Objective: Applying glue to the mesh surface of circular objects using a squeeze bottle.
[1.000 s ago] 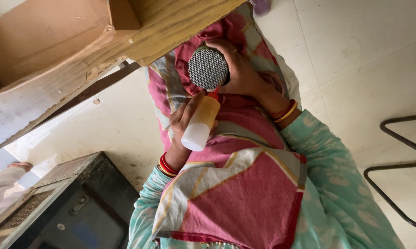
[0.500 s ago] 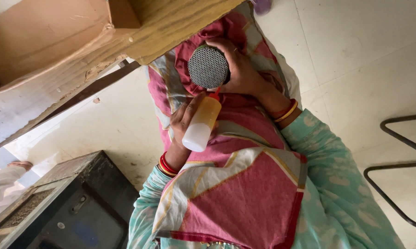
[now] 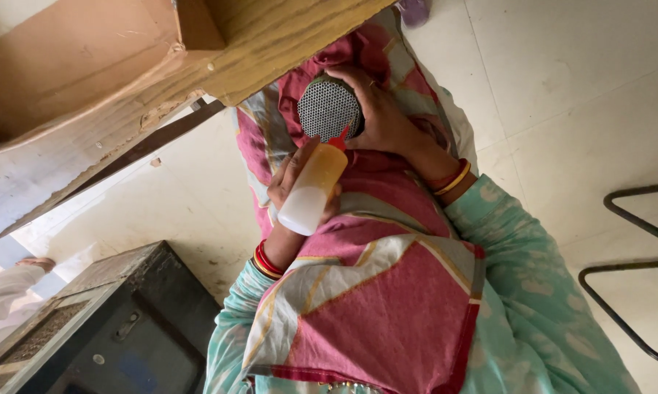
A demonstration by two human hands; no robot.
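Observation:
My left hand (image 3: pixel 291 182) grips a translucent yellowish squeeze bottle (image 3: pixel 313 191) with a red nozzle (image 3: pixel 338 138). The nozzle tip touches the lower rim of a small round object with a silver perforated mesh face (image 3: pixel 329 109). My right hand (image 3: pixel 384 117) cups this object from the right and behind, over my lap. A pink, red and cream patterned cloth (image 3: pixel 387 306) covers my lap. Both wrists wear red and gold bangles.
A wooden tabletop (image 3: pixel 125 80) overhangs at the upper left. A dark box with a mesh panel (image 3: pixel 103 328) stands on the pale tiled floor at the lower left. A black metal frame (image 3: pixel 628 255) is at the right. Another person's foot and white garment (image 3: pixel 15 281) show at the far left.

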